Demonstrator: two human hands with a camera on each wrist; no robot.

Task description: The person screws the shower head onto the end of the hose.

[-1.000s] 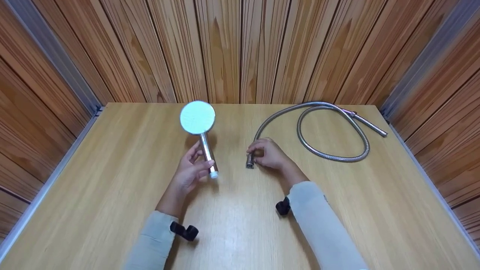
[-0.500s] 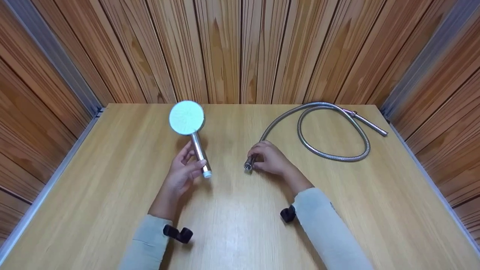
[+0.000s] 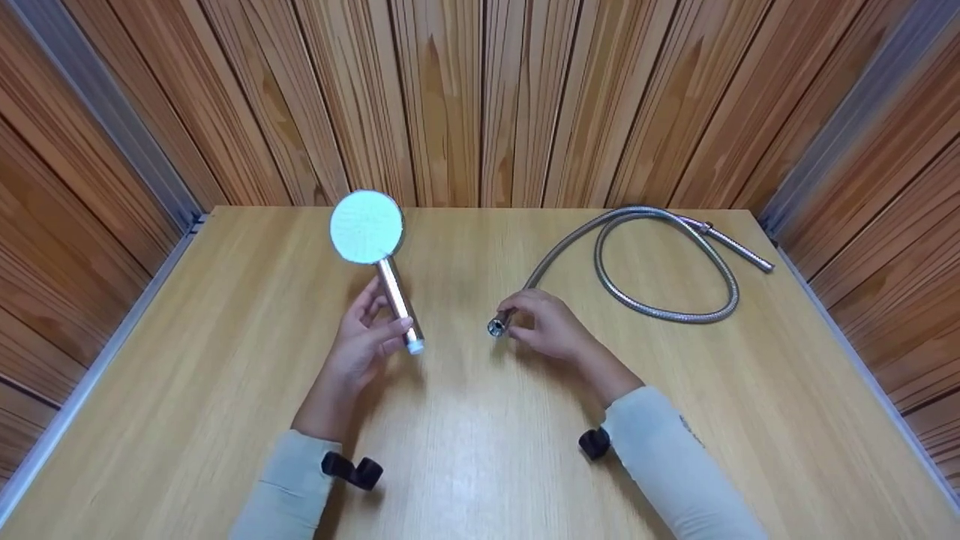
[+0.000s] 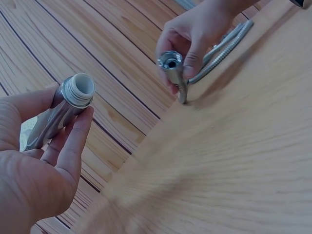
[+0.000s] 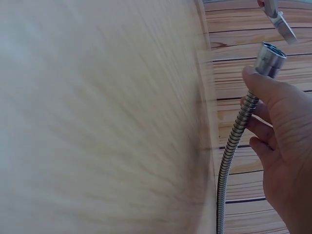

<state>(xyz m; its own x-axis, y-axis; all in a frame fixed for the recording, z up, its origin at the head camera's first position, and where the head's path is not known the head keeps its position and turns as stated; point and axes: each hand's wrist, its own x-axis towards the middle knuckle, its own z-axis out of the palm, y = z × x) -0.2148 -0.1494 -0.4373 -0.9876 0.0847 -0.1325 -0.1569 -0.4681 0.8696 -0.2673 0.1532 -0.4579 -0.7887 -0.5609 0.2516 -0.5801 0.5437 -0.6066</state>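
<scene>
My left hand [image 3: 364, 341] grips a chrome shower head [image 3: 367, 226] by its handle, the round white face turned up toward the head camera. In the left wrist view the white threaded end [image 4: 82, 87] of the handle points out past my thumb and fingers. To the right, my right hand [image 3: 551, 326] pinches a silver shower hose [image 5: 234, 139] just behind its metal end nut [image 5: 269, 59]. The nut's open mouth faces toward the person, level with the handle's end and a hand's width or so apart from it.
The rest of the hose lies looped on the wooden table [image 3: 465, 450] at the back right, its far end [image 3: 750, 259] near the right edge. Wood-panelled walls [image 3: 450, 97] stand behind and at both sides. Each sleeve bears a black camera mount [image 3: 352, 471].
The shower head has shifted left with my left hand. My right hand has tilted the hose end so its mouth shows more, and the right forearm has swung outward.
</scene>
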